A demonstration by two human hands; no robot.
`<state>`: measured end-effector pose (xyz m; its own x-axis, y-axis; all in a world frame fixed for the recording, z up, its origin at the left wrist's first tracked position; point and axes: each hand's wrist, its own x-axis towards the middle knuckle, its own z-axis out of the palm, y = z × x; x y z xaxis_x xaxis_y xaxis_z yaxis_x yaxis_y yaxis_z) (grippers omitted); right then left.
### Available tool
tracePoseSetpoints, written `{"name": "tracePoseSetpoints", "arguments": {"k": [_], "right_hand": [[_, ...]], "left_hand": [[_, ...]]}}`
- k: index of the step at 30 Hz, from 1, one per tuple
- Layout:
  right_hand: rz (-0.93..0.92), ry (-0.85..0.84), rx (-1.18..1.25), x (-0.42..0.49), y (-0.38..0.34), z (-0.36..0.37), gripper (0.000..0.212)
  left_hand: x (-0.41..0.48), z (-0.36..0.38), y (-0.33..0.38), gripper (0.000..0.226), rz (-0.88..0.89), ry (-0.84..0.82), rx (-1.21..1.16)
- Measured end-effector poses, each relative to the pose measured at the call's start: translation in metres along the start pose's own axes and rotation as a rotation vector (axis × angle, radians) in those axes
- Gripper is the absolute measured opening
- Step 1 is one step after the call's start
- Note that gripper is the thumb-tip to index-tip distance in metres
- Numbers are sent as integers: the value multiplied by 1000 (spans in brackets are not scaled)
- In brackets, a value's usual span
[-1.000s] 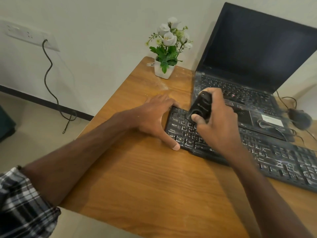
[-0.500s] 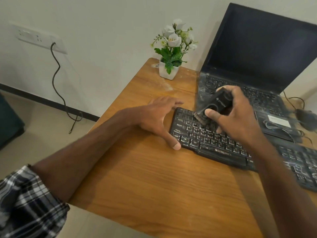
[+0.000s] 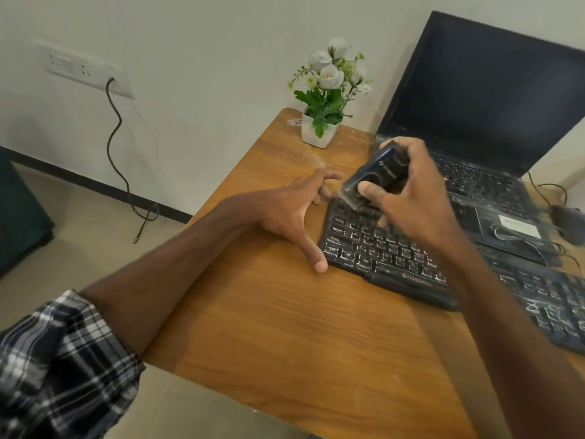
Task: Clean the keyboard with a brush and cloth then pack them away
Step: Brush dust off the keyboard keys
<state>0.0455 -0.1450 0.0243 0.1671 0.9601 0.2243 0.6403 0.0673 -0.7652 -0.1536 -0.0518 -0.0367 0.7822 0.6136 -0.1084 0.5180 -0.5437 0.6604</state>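
Black brush (image 3: pixel 376 179), head view: my right hand (image 3: pixel 418 198) has swept it from the middle keys up to the far-left top row of the keyboard (image 3: pixel 380 248), so brushing is still under way; no cloth in sight. Right fingers (image 3: pixel 368 189) curl tight round the brush body. Left hand (image 3: pixel 285 213) is spread wide, thumb touching the keyboard's near-left corner, bracing it on the counter (image 3: pixel 285 327).

Open tabletop (image 3: pixel 285 337) before keyboard (image 3: pixel 380 255), laptop (image 3: pixel 493 96) close behind, flower pot (image 3: pixel 316 134) at far corner, perhaps a mouse (image 3: pixel 569 221) right
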Motion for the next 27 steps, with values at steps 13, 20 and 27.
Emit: {"name": "tracePoseSetpoints", "arguments": {"k": [13,20,27], "right_hand": [[-244,-245,-445,22,-19,24,66],[-144,-409,-341,35,-33,4,59],[-217,-527,-347,14,-27,14,57]], "left_hand": [[9,11,-18,171,-22,122,13],[3,6,-13,164,73,92,-96],[3,7,-15,159,185,131,-121]]}}
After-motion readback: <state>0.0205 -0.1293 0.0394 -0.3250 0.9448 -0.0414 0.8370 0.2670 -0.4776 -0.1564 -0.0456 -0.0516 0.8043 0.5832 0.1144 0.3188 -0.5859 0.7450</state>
